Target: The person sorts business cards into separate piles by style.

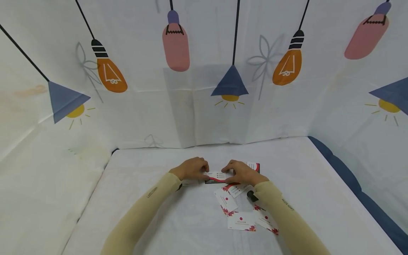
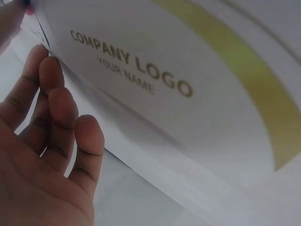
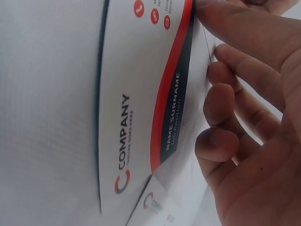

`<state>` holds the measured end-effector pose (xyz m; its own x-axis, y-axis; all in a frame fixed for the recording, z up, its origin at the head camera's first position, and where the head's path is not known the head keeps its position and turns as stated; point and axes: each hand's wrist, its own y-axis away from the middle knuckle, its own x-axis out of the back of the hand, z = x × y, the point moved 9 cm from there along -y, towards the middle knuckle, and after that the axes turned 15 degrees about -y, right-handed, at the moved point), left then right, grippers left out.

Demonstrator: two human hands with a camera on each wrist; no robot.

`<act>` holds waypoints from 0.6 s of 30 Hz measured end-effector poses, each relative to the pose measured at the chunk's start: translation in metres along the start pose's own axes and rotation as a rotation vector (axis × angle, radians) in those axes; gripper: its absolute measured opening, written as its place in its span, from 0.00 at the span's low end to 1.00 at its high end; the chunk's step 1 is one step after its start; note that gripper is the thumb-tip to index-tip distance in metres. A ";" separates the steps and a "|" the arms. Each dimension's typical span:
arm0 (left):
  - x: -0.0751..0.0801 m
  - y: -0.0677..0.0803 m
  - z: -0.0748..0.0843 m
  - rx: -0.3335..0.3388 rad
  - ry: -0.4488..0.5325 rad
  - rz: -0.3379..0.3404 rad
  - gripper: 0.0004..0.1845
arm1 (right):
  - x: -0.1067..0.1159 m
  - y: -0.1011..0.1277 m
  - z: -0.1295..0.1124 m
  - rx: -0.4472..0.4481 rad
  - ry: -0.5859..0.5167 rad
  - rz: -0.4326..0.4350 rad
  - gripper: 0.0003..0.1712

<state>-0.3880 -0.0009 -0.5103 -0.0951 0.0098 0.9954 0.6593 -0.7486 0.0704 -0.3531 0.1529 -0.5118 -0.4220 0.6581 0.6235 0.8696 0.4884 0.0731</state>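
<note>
Between my two hands is a business card, white with a red and black band along its near edge. Fingers and thumb of my left hand pinch its left end. At its right end, the thumb and fingertips of my right hand grip it. A card with a gold curve and "COMPANY LOGO" print fills much of the left wrist view, beside the fingers. In the right wrist view, a card with a red and black wave reading "COMPANY" lies along the curled fingers.
Several loose cards lie nearer the body: a floral card, a slanted card and another partly under the right forearm. Behind the right hand is a red-and-black card. A lamp-patterned curtain stands behind the white table.
</note>
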 end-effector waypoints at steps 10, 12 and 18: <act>0.000 0.004 0.003 0.006 -0.014 0.000 0.14 | -0.002 0.001 0.003 0.000 -0.004 -0.011 0.23; 0.000 0.005 0.004 0.003 -0.011 0.001 0.14 | -0.003 0.001 0.004 0.004 -0.007 -0.009 0.23; 0.001 0.006 0.004 -0.007 0.014 0.007 0.13 | -0.003 0.004 0.004 0.020 -0.017 0.014 0.23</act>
<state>-0.3815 -0.0030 -0.5091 -0.1006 -0.0049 0.9949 0.6548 -0.7532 0.0625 -0.3489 0.1554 -0.5160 -0.4140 0.6744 0.6114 0.8703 0.4901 0.0488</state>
